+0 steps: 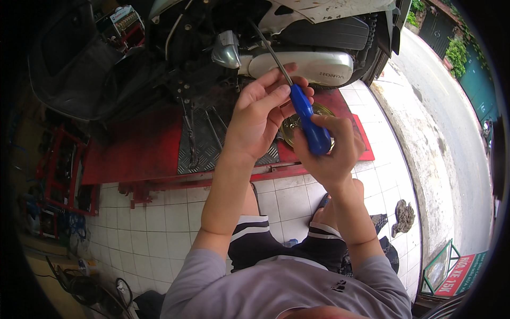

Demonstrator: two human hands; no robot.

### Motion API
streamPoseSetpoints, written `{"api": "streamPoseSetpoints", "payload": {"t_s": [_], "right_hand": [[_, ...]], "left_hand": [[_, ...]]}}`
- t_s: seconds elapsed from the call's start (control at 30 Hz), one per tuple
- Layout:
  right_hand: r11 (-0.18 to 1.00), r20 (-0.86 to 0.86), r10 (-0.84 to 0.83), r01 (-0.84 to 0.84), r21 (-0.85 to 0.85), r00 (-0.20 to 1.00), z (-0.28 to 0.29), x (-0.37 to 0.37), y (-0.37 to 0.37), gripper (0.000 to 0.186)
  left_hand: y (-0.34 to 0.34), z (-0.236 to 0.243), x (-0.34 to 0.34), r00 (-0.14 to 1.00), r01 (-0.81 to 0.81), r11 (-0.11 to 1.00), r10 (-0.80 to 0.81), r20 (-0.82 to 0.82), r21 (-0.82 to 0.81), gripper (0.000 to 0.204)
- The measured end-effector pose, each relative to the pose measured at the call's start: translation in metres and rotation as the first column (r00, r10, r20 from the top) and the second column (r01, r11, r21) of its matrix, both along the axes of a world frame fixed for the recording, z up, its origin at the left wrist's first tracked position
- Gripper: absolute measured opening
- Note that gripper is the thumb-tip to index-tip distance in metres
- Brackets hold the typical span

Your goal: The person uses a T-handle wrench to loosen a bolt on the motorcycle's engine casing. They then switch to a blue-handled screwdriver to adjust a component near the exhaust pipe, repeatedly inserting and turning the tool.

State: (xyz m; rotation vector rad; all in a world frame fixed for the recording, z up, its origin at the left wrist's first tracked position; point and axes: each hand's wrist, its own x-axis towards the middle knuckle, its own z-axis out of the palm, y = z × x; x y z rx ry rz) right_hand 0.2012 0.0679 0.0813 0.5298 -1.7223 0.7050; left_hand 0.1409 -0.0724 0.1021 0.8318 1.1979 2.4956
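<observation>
Atop a red platform [133, 154], a white-and-dark scooter [319, 34] is standing side-on to a person in a grey shirt [255, 282], probably raised there to bring its low parts within comfortable reach. Off the platform's left end, a red rack [64, 169] is standing among darker clutter too dim to tell. Above the platform's right part, a blue-handled screwdriver [304, 109] is slanting up and leftward toward the scooter, likely being angled so to clear the silver cover [308, 65]; whether its tip is touching anything is lost in shadow. Behind the hands, on the platform's right part, a round golden dish [287, 133] is showing only in part, perhaps being kept there for easy reach. Over it, the right hand [337, 149] is gripping the screwdriver's butt end, thumb and fingers clamped on the handle, forearm leaning inward from an elbow held out to the side. The left hand [255, 114] is lightly encircling the tool's neck, thumb against the near side and fingers curling behind, apparently steadying the aim.
</observation>
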Motion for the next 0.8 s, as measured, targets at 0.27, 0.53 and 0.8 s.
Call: {"api": "streamPoseSetpoints", "payload": {"t_s": [0.27,0.53,0.8], "right_hand": [[0.922,0.15,-0.031,0.086,-0.379,0.988,-0.071,0.035,0.06,0.023],[0.214,0.084,0.676,-0.087,-0.973,0.732,-0.165,0.094,0.173,0.019],[0.097,0.048,0.909,-0.097,-0.991,0.414,-0.26,0.141,0.187,0.055]], "left_hand": [[0.034,-0.116,0.035,0.969,0.245,0.935,-0.239,0.057,-0.257,0.04],[-0.008,-0.274,0.113,0.96,0.157,0.802,0.012,0.279,-0.576,0.029],[-0.168,-0.27,0.061,0.422,-0.718,0.011,0.802,-0.423,-0.696,0.017]]}}
